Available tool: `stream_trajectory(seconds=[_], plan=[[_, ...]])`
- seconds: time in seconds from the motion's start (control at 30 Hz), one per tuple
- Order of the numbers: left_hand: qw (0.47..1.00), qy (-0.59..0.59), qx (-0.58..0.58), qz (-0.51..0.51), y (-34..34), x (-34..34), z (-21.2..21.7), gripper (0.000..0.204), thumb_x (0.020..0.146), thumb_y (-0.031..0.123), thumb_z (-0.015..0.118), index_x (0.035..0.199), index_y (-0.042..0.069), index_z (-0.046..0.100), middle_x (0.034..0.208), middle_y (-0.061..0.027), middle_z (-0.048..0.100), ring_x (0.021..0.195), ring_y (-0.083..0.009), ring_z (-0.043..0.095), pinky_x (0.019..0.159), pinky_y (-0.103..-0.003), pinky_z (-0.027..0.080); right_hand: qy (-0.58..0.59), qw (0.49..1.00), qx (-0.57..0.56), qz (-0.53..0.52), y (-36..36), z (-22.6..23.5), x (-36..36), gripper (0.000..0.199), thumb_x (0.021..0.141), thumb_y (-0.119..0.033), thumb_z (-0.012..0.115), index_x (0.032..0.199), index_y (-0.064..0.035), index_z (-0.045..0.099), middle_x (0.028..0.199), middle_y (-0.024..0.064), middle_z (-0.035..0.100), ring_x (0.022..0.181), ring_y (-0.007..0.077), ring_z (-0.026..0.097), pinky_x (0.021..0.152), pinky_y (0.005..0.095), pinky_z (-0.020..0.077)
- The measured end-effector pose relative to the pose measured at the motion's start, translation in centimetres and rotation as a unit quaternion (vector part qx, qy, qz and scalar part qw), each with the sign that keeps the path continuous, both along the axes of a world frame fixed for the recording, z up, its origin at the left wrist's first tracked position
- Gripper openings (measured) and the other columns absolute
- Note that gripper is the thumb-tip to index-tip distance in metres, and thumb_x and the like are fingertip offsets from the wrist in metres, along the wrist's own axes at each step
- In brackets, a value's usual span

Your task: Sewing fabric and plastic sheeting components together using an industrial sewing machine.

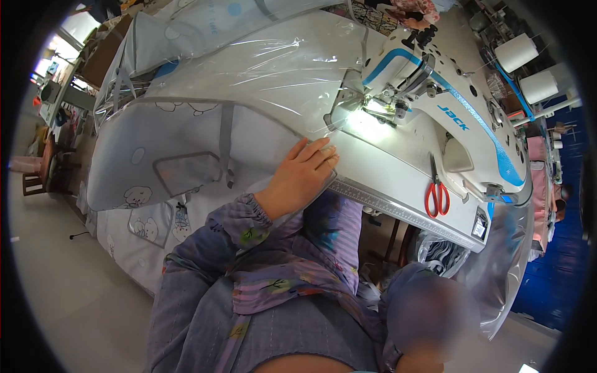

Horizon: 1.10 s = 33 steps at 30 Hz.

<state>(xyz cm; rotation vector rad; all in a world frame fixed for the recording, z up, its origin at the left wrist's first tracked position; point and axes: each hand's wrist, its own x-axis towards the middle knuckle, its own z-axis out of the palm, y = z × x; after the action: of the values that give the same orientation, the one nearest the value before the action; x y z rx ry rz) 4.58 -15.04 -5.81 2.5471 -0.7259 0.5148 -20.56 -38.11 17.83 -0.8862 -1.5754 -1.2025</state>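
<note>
My left hand (303,172) lies flat with its fingers stretched out, pressing on the grey bound edge of a clear plastic and pale fabric piece (261,130) at the front edge of the sewing table. The piece has printed cartoon animals and grey straps, and it drapes over the table's left side. Just beyond my fingers stands a white and blue sewing machine (460,102), its lamp lighting the needle area. My right arm bends low at the right, by my lap. Part of my right hand (423,360) shows at the lower edge, its fingers hidden by a blurred patch.
Red-handled scissors (437,198) lie on the machine bed, right of the needle. A steel ruler strip (398,210) runs along the table's front edge. White thread cones (516,53) stand at the far right. Below the table is a plastic bag of grey binding (443,255).
</note>
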Motion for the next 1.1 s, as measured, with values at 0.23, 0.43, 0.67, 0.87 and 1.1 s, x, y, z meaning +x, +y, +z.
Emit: stream_trajectory(seconds=[0.23,0.43,0.67,0.87,1.1], plan=[[1.0,0.005,0.0,-0.001,0.1,-0.1,0.1,0.036,0.094,0.017,0.061,0.128,0.008,0.065,0.139,-0.0066,0.06,0.142,-0.0248,0.045,0.119,-0.05,0.034,-0.086,0.988,0.095,-0.086,2.0,0.6,5.9,0.048,0.108,-0.014,0.045,0.154,0.0,0.04,0.162,0.0103,0.037,0.154,0.0245,0.024,0.127,0.0504,0.0203],[1.0,0.004,0.011,0.0,0.1,-0.1,0.3,0.037,0.094,0.017,0.06,0.13,0.008,0.064,0.139,-0.0064,0.06,0.142,-0.0252,0.045,0.119,-0.05,0.033,-0.076,0.98,0.151,-0.102,3.2,0.8,4.8,0.047,0.107,-0.01,0.047,0.153,0.001,0.042,0.161,0.0114,0.039,0.153,0.0246,0.026,0.126,0.0488,0.0217],[1.0,0.01,0.009,-0.001,0.3,-0.2,-0.2,0.037,0.094,0.017,0.06,0.13,0.008,0.064,0.14,-0.0068,0.059,0.142,-0.0253,0.044,0.119,-0.051,0.033,-0.068,0.992,0.055,-0.095,0.8,-1.5,2.7,0.05,0.104,-0.013,0.055,0.15,0.0031,0.045,0.158,0.0145,0.041,0.152,0.027,0.029,0.126,0.0507,0.0218],[1.0,0.014,0.005,-0.007,0.0,0.1,0.2,0.038,0.094,0.017,0.06,0.131,0.007,0.063,0.14,-0.0066,0.059,0.142,-0.0255,0.044,0.119,-0.051,0.033,-0.13,0.964,0.212,-0.098,4.3,1.5,8.3,0.055,0.103,-0.011,0.055,0.153,0.0033,0.04,0.161,0.0179,0.037,0.154,0.0315,0.026,0.127,0.0542,0.0181],[1.0,0.01,0.003,-0.003,0.6,-0.2,-0.3,0.038,0.094,0.017,0.06,0.131,0.007,0.064,0.139,-0.0063,0.059,0.142,-0.026,0.044,0.119,-0.05,0.034,-0.003,0.996,0.076,0.053,2.9,0.2,5.1,0.056,0.103,-0.009,0.05,0.156,0.0034,0.035,0.164,0.0197,0.031,0.155,0.0386,0.019,0.126,0.0675,0.0089]])
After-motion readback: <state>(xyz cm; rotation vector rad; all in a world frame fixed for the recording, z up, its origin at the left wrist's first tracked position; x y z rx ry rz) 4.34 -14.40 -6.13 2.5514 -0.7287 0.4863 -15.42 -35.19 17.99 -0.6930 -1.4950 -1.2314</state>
